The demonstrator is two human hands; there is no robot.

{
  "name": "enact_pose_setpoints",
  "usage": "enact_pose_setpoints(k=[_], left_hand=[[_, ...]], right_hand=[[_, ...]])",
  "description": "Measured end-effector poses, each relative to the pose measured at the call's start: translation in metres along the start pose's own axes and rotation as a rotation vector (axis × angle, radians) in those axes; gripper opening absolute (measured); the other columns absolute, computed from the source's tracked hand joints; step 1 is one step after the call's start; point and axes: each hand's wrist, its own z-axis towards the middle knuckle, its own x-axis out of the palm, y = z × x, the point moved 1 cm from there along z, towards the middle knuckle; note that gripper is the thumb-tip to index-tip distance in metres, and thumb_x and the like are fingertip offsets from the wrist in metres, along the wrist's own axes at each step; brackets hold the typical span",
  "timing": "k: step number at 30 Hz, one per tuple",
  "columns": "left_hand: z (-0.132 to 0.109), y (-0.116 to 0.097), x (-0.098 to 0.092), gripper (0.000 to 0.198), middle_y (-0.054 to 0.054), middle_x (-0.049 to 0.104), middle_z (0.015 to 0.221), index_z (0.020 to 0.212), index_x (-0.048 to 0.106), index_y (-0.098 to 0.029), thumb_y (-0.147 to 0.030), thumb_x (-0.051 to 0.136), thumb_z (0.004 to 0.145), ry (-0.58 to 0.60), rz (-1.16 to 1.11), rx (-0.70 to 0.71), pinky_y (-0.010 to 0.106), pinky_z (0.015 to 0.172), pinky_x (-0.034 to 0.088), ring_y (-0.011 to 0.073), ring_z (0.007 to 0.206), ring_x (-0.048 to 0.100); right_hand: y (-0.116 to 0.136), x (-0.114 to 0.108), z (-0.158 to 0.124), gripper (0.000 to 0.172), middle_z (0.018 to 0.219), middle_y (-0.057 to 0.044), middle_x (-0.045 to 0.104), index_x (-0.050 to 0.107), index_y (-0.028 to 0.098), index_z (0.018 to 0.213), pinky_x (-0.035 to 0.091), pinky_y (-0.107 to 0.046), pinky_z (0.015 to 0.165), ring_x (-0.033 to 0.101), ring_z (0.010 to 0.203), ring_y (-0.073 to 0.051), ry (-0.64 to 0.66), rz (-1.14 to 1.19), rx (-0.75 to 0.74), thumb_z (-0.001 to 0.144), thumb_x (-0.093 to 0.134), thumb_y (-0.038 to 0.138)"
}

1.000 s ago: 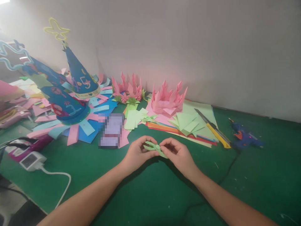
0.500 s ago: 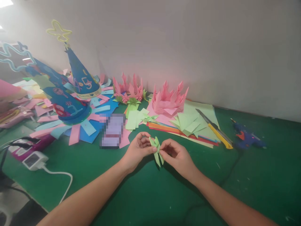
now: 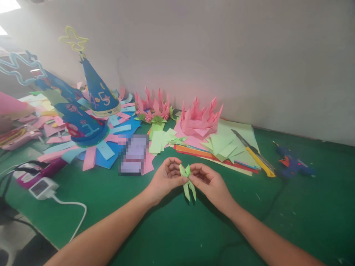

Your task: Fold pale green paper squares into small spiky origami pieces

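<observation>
Between my two hands is a small light green folded paper piece (image 3: 187, 184), with two points upward and two longer points downward. My left hand (image 3: 168, 178) pinches its left side, thumb in front and fingers curled behind. From the right, my right hand (image 3: 206, 180) pinches the same piece near its middle. Both thumbs almost meet there and cover its centre. The piece is held above the green table (image 3: 166, 236). Beyond my hands lie green paper sheets (image 3: 223, 146) and another small green folded piece (image 3: 177, 140).
Two pink paper crowns (image 3: 201, 120) stand by the wall. A yellow cutter knife (image 3: 259, 160) with its blade out and a blue glue gun (image 3: 294, 164) lie to the right. Blue cone hats (image 3: 85, 122), a blurred-out phone (image 3: 134, 153) and a power strip (image 3: 39, 173) are left.
The green folded piece has turned slightly and its two lower points now stand further apart. My right fingers have moved in closer to the left thumb. The view has shifted a little.
</observation>
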Motion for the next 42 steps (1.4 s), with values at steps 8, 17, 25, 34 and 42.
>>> enact_pose_setpoints(k=[8, 17, 25, 34, 42], left_hand=[[0.0013, 0.0025, 0.0011, 0.046, -0.004, 0.05, 0.081, 0.091, 0.046, -0.019, -0.015, 0.079, 0.059, 0.034, 0.007, 0.043, 0.02, 0.066, 0.041, 0.0056, 0.069, 0.051], [0.0004, -0.0021, 0.0033, 0.043, -0.002, 0.054, 0.081, 0.092, 0.047, -0.019, -0.025, 0.079, 0.063, 0.012, 0.028, -0.006, 0.023, 0.072, 0.043, 0.0096, 0.077, 0.053], [0.0017, -0.004, 0.0026, 0.037, -0.003, 0.056, 0.074, 0.084, 0.051, -0.016, -0.025, 0.08, 0.062, -0.017, 0.044, -0.025, 0.021, 0.068, 0.042, 0.0077, 0.071, 0.053], [0.0019, 0.0033, 0.0064, 0.038, -0.006, 0.052, 0.064, 0.067, 0.044, -0.016, -0.024, 0.08, 0.06, -0.093, 0.106, 0.132, 0.019, 0.061, 0.041, 0.0058, 0.061, 0.05], [0.0004, 0.0036, 0.0042, 0.023, 0.002, 0.064, 0.076, 0.084, 0.068, -0.014, -0.031, 0.073, 0.069, -0.065, 0.335, 0.097, 0.022, 0.065, 0.044, 0.0109, 0.068, 0.055]], right_hand=[[-0.0005, 0.0015, -0.0001, 0.024, 0.068, 0.001, 0.058, 0.058, 0.018, 0.076, 0.048, -0.025, 0.058, 0.055, 0.061, -0.012, 0.007, -0.054, 0.019, 0.074, 0.067, 0.041], [-0.0005, 0.0002, 0.002, 0.028, 0.066, 0.003, 0.053, 0.053, 0.019, 0.075, 0.047, -0.024, 0.058, 0.053, 0.061, -0.011, -0.019, 0.027, 0.042, 0.075, 0.066, 0.044], [-0.0016, -0.0001, 0.0032, 0.024, 0.064, 0.004, 0.05, 0.055, 0.019, 0.075, 0.04, -0.023, 0.053, 0.047, 0.057, -0.01, 0.013, 0.001, 0.073, 0.075, 0.067, 0.04], [0.0011, -0.0016, 0.0013, 0.027, 0.058, 0.006, 0.042, 0.045, 0.02, 0.065, 0.035, -0.022, 0.051, 0.042, 0.053, -0.009, 0.077, 0.018, 0.062, 0.078, 0.062, 0.037], [-0.0001, -0.0021, 0.0006, 0.031, 0.054, 0.007, 0.041, 0.044, 0.019, 0.062, 0.035, -0.022, 0.052, 0.041, 0.051, -0.009, -0.004, 0.058, 0.049, 0.08, 0.06, 0.037]])
